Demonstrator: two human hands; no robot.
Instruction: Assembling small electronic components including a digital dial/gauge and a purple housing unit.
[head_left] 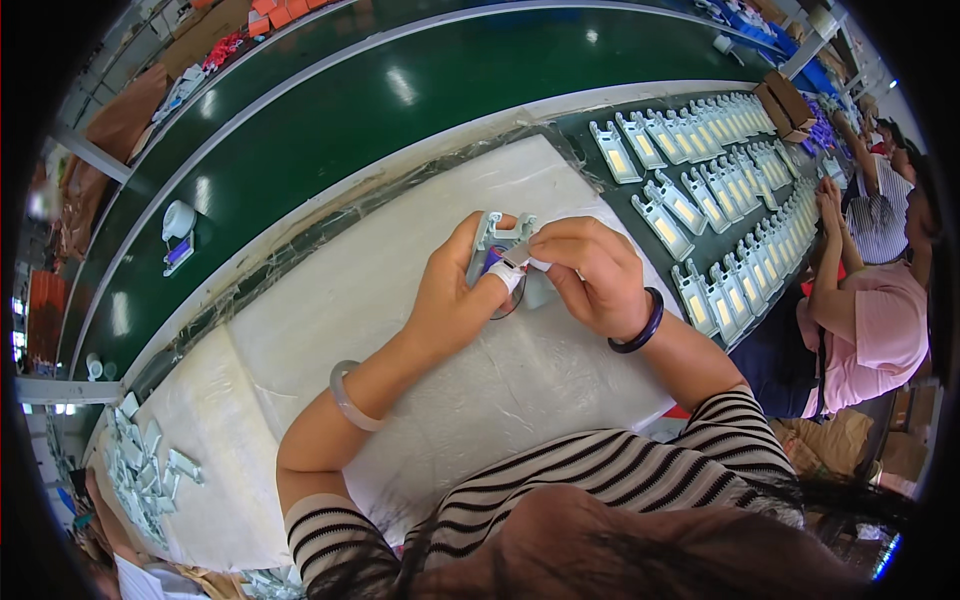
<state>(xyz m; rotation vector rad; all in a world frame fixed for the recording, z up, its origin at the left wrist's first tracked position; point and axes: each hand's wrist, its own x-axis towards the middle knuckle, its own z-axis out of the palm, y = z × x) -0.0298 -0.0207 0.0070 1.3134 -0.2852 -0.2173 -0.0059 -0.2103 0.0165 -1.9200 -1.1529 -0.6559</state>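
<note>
a long glossy green conveyor belt point(400, 90) runs beyond my white plastic-covered table point(330, 280). rows of pale green plastic plates with yellow rectangular panels point(706, 197) lie at the right; loose pale green pieces point(140, 470) heap at the left. my left hand point(455, 285), mostly closed, grips a pale green two-pronged plastic casing point(487, 228) above the table; my right hand point(595, 275), fingertips pinched, holds a small flat grey piece point(517, 252) at it.

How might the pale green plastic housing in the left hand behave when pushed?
The pale green plastic housing is probably stiff: its prongs stand unbent. It looks light, small enough for the left hand to grip. The slim prongs may be fragile.
</note>
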